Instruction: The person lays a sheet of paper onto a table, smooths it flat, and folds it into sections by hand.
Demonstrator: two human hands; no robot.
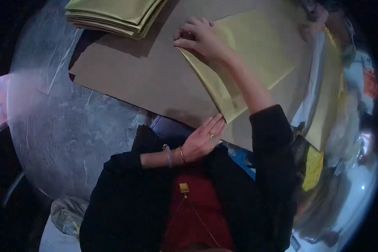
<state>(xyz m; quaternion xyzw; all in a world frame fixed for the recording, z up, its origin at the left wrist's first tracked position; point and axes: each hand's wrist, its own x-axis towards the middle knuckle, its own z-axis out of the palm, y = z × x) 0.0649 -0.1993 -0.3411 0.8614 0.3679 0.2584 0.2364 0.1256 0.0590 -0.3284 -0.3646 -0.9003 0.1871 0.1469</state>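
Observation:
A yellow-gold sheet (260, 46) lies on brown cardboard (147, 84), its left edge slightly raised. My left hand (202, 139), with a ring on one finger, pinches the sheet's near corner at the cardboard's front edge. At the far left corner, my right hand (199, 38) holds the sheet between thumb and curled fingers. The sheet's edge runs taut between the two hands. My right forearm passes over the sheet and hides part of it. A stack of folded yellow-gold pieces (113, 17) rests on the cardboard at the upper left.
A grey marbled surface (67, 126) spreads at the left. Along the right side are another yellowish sheet (329, 92), clear plastic wrapping and a yellow packet (313, 168). Another person's hand (313, 27) shows at the upper right. A crumpled plastic bag (67, 214) is at the lower left.

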